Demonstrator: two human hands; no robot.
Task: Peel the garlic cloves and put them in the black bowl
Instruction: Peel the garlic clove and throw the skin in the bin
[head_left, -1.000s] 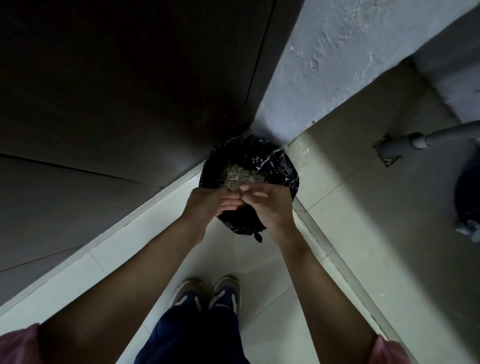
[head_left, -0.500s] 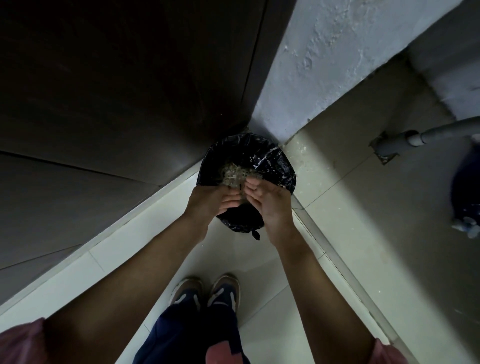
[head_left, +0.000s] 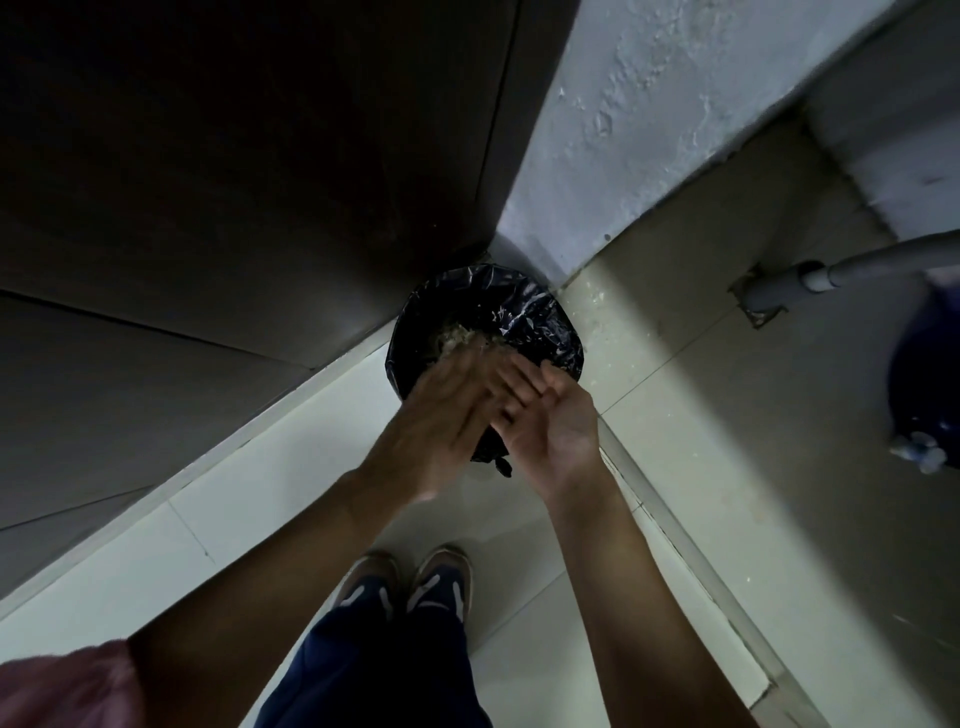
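Both hands have opened since the earlier frames, where their fingers were curled together over the bin; now they lie flat one on the other. At 7 o'clock, nearest to the camera, shows a pink sleeve (head_left: 57, 686), and at 6 o'clock dark blue trousers (head_left: 384, 670) above two shoes (head_left: 410, 582) standing on the pale floor (head_left: 291, 493). Farther out, the left hand (head_left: 441, 421) is blurred, its fingers straight and laid across the palm of the right hand (head_left: 550, 421), which is turned up with straight fingers; neither hand holds anything. Just past the fingertips, at 12 o'clock from them, stands the bin (head_left: 540, 322) with a black bag, in the corner. Inside it lie pale dry scraps (head_left: 460, 335); I cannot tell if they are garlic skins. Behind the bin, a dark panel (head_left: 234, 156) rises at 11 o'clock and a rough white wall (head_left: 675, 104) at 1 o'clock. At 2 o'clock a grey pipe (head_left: 852, 262) meets the floor.
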